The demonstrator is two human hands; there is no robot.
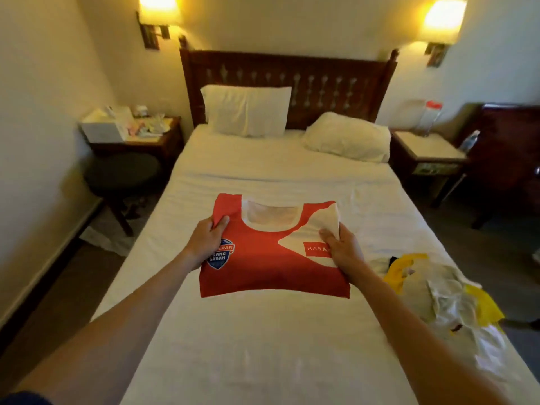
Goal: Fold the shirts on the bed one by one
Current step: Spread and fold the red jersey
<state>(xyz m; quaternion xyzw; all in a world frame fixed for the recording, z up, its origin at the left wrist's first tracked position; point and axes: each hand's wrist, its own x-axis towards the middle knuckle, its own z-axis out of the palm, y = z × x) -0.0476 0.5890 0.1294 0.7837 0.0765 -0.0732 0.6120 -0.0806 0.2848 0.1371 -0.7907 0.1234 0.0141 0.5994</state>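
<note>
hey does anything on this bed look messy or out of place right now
Yes. A crumpled heap of yellow and white clothing sits unfolded at the bed's right edge. The right pillow lies slumped and askew, unlike the upright left pillow. The red shirt held by both hands looks neatly folded.

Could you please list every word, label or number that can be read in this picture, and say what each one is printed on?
"HARA": white letters on a red strip on the red and white shirt; the right hand hides the rest.
"...PAN", "...ANG", "SABAH": blue badge on the same shirt, partly hidden by the left hand.
Items on the left nightstand and the bottle label: too blurred to read.
</note>
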